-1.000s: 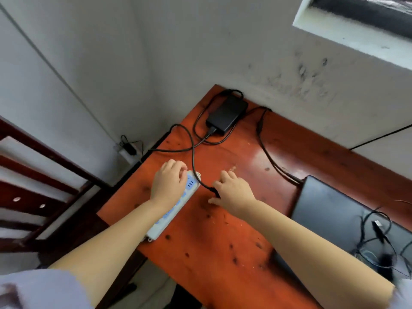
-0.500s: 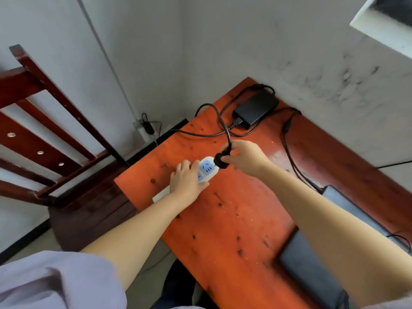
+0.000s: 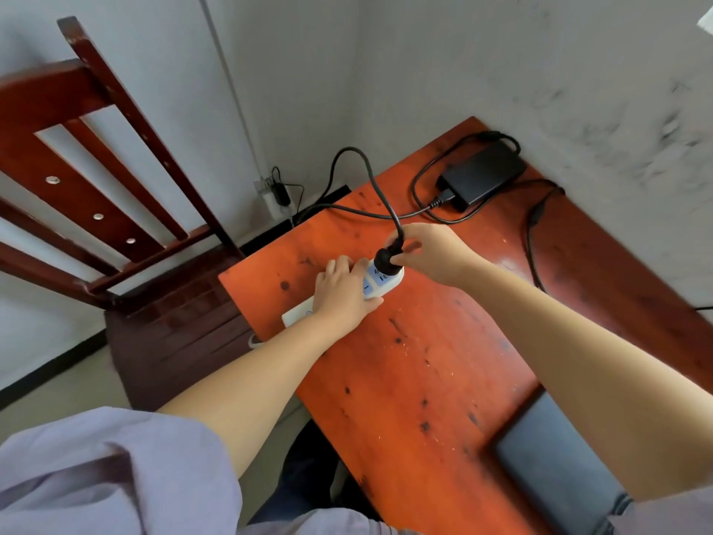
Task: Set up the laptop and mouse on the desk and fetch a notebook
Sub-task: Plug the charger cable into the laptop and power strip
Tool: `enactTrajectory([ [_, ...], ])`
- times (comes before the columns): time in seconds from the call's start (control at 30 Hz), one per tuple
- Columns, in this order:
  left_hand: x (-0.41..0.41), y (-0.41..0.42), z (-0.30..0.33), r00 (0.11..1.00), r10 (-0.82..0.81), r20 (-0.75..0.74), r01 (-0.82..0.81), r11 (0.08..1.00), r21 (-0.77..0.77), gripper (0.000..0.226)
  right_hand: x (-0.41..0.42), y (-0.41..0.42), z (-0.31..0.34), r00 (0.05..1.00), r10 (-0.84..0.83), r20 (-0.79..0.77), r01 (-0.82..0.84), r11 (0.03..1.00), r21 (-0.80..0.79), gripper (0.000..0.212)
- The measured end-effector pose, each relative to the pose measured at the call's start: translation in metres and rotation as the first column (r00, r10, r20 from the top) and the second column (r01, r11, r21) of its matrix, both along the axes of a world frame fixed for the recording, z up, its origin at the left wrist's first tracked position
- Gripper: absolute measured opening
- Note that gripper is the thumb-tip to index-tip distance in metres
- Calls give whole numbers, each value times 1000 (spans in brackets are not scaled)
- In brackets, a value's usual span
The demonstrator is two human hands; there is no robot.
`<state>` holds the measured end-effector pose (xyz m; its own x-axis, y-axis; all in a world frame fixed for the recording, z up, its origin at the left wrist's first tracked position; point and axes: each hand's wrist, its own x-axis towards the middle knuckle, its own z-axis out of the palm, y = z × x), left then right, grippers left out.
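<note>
You have no legible text, brand, number or sign to record here. The white power strip [image 3: 380, 281] shows only blue socket faces with slot openings, no lettering you can make out. The black power adapter [image 3: 482, 174] at the far corner of the desk [image 3: 405, 372] has a plain top; any label is hidden or too small to tell. The dark laptop [image 3: 555, 469] lid at your right carries no readable logo. The wall [image 3: 578, 71] bears scuffs only.
</note>
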<state>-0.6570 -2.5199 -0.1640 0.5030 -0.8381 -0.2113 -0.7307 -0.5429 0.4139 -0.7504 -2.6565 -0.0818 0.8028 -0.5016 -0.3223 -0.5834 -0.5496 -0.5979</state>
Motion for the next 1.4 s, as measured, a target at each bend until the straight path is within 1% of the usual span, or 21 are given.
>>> enactTrajectory([
  [0.1, 0, 0, 0, 1000, -6, 10, 6, 1000, 1, 67, 1, 0, -2, 999, 40, 1, -40, 998, -53, 19],
  [0.33, -1, 0, 0, 1000, -9, 29, 9, 1000, 11, 66, 7, 5, -3, 998, 66, 6, -65, 987, -147, 16],
  [0.43, 0, 1, 0, 999, -11, 35, 10, 1000, 15, 67, 12, 6, -2, 998, 56, -5, -56, 986, -157, 15],
  [0.53, 0, 1, 0, 999, -12, 35, 12, 1000, 11, 67, 16, 6, -2, 999, 32, -29, -35, 990, -134, 13],
  [0.63, 0, 1, 1, 1000, -13, 23, 12, 1000, 6, 66, 17, 6, -2, 998, 42, -39, -47, 989, -141, 14],
  [0.73, 0, 1, 2, 1000, -14, 9, 14, 1000, -1, 65, 11, 10, -5, 994, 101, -29, -105, 971, -213, 16],
  [0.87, 1, 1, 2, 1000, -23, -7, 23, 1000, -15, 63, -3, 18, -9, 993, 117, 6, -111, 959, -262, 19],
  [1.0, -1, 0, 2, 1000, -13, 14, 13, 1000, -8, 63, 7, 17, -3, 993, 96, -68, -111, 955, -276, 19],
  [1.1, 0, 0, 2, 1000, -10, 18, 10, 1000, -7, 60, 9, 24, -3, 989, 96, -108, -126, 940, -317, 17],
  [1.2, 0, 0, 2, 1000, -9, 10, 9, 1000, -6, 57, 2, 34, -8, 970, 164, -179, -221, 899, -378, 17],
  [1.3, 0, 0, -1, 1000, -8, 1, 8, 1000, -8, 59, 3, 31, -8, 975, 155, -159, -201, 920, -336, 16],
  [1.4, 0, -1, 1, 1000, -4, -3, 4, 1000, -3, 58, 5, 29, -9, 974, 162, -155, -206, 922, -328, 19],
])
